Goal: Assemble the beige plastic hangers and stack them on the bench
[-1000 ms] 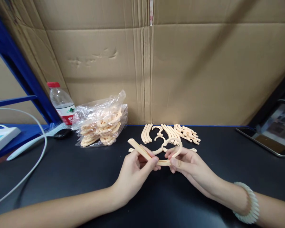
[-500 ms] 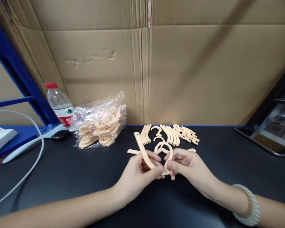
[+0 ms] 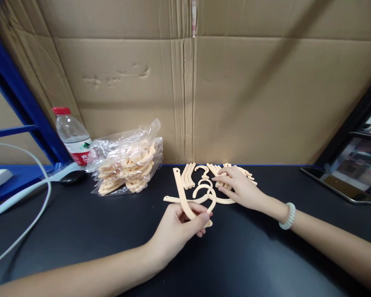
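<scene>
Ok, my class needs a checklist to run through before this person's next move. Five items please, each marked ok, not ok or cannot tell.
1. Left hand holding the bar and hook: ok.
2. Bar and hook fully joined: cannot tell; the thumb and fingers hide much of where they meet.
3. Right hand clear of the loose pieces: not ok; it is over the right-hand group.
4. Right hand gripping a piece: cannot tell.
5. Bag clear of both hands: ok.
</scene>
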`<state>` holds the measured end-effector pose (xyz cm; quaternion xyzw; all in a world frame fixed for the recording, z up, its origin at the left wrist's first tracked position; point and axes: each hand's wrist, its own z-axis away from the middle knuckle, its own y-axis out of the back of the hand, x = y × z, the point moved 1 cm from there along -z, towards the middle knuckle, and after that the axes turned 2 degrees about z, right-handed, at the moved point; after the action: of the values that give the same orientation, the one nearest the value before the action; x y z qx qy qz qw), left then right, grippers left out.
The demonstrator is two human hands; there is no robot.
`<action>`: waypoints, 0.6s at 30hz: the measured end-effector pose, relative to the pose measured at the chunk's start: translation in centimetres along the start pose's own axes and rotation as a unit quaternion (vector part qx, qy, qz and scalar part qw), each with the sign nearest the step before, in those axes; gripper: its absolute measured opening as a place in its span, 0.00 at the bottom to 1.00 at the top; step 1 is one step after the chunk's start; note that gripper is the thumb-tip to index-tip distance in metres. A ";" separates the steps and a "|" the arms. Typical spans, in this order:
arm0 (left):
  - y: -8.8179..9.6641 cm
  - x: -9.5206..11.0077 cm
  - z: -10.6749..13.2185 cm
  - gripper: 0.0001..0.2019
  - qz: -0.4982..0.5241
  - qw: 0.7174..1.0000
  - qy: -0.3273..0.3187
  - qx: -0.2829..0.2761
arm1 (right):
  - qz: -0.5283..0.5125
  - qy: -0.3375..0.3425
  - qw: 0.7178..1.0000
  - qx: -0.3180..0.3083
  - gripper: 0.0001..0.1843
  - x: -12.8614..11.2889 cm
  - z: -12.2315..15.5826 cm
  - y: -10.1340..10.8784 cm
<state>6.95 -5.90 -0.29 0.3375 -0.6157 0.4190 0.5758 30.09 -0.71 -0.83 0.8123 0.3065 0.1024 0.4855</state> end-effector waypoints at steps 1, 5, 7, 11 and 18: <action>0.0 0.0 0.0 0.13 -0.002 1.000 0.000 0.004 | 0.007 0.004 1.000 -0.011 0.14 -0.1 -0.1 -0.2; 0.1 0.1 -0.1 0.13 -0.011 1.000 -0.004 0.008 | -0.043 -0.004 0.999 -0.004 0.12 -0.2 -0.3 -0.5; 0.1 0.1 -0.2 0.13 -0.014 1.000 -0.005 0.010 | -0.069 -0.015 0.997 0.013 0.11 0.0 -0.3 -0.7; 0.1 -0.1 -0.1 0.13 -0.019 1.000 -0.018 0.015 | -0.097 -0.036 0.993 0.056 0.10 0.3 -0.2 -0.9; 0.2 0.0 0.0 0.11 -0.012 0.999 -0.031 0.003 | -0.320 -0.180 0.913 0.176 0.12 -0.8 0.3 0.5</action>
<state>6.74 -5.80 -0.28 0.3590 -0.6280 0.4035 0.5603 29.83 -1.58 -0.42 0.7480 0.4706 -0.2617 0.3879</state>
